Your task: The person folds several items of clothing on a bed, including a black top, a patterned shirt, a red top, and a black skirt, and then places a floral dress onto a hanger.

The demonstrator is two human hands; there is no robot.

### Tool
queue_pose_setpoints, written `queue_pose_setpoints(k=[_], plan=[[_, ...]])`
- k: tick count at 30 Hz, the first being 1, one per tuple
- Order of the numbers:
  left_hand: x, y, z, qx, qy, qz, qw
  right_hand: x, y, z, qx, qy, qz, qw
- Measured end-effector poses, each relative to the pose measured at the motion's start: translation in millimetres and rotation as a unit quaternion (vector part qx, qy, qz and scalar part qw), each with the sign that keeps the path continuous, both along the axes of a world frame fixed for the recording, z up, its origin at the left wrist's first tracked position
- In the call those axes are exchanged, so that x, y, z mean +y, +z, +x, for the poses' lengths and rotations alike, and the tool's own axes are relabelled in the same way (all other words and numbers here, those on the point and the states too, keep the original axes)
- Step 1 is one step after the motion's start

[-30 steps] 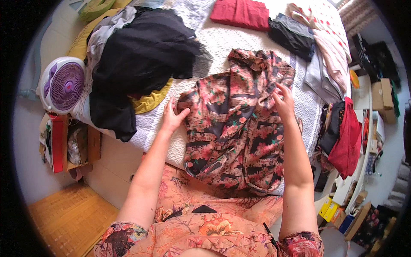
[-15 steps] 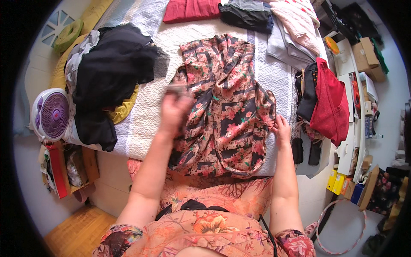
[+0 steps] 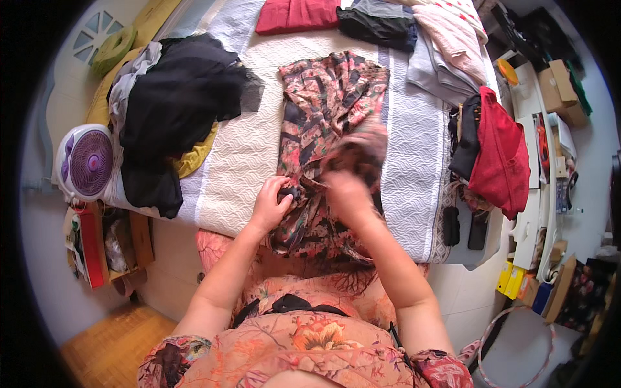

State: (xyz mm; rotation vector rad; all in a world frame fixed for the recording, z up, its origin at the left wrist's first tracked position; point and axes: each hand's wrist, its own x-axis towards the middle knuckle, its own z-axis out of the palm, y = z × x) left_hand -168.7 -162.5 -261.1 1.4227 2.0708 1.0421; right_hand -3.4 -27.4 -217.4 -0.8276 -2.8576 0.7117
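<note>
A black, pink and beige floral garment (image 3: 310, 149), narrow and creased, lies lengthwise on the quilted bed in front of me. My left hand (image 3: 272, 204) is at its left edge, fingers and thumb curled around a bit of the cloth. Across the garment, my right hand (image 3: 349, 199) is blurred by motion; its fingers seem closed on the garment's right side, which is lifted and folded inward toward the middle. The lower end of the cloth hangs toward my lap at the bed's near edge.
A pile of black clothes (image 3: 174, 97) lies left, beside a white and purple fan (image 3: 87, 161). Folded red cloth (image 3: 297, 16) and dark folded clothes (image 3: 378, 27) sit at the far edge. Red clothing (image 3: 501, 155) is heaped right, near a cluttered white shelf (image 3: 527, 155).
My right hand has moved left from the garment's right edge, bringing that side inward. My left hand has come down along the left edge and steadied. The garment is now narrower.
</note>
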Motion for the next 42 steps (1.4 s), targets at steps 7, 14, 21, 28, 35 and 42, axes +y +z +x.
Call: queue_pose_setpoints(k=[7,14,21,28,35,42], plan=[[-63.8,-14.5,-24.7,-0.031,0.088,-0.064,0.994,-57.6,-10.0,63.7,0.198,0.072,-0.054,0.976],[-99.1,-29.3,1.1,-0.4,0.106,-0.177,0.893,-42.0,-69.0,190.7,0.095,-0.365,-0.327,0.866],[-91.6,-28.7,29.7,-0.576,0.08,-0.285,0.762,-52.7,-58.1,156.3,0.06,-0.294,-0.628,0.718],[-108.8,61.6,33.0,-0.482,0.01,-0.134,0.866,-82.0,16.6,153.0,0.153,-0.223,-0.489,0.829],[-149.3,71.7,47.4,-0.622,0.084,-0.31,0.714,-125.2,8.0,187.9,0.083,-0.267,-0.382,0.881],[-22.7,83.7,-17.9,-0.687,0.068,-0.076,0.719,-5.2,45.9,106.0,0.341,-0.275,-0.617,0.654]])
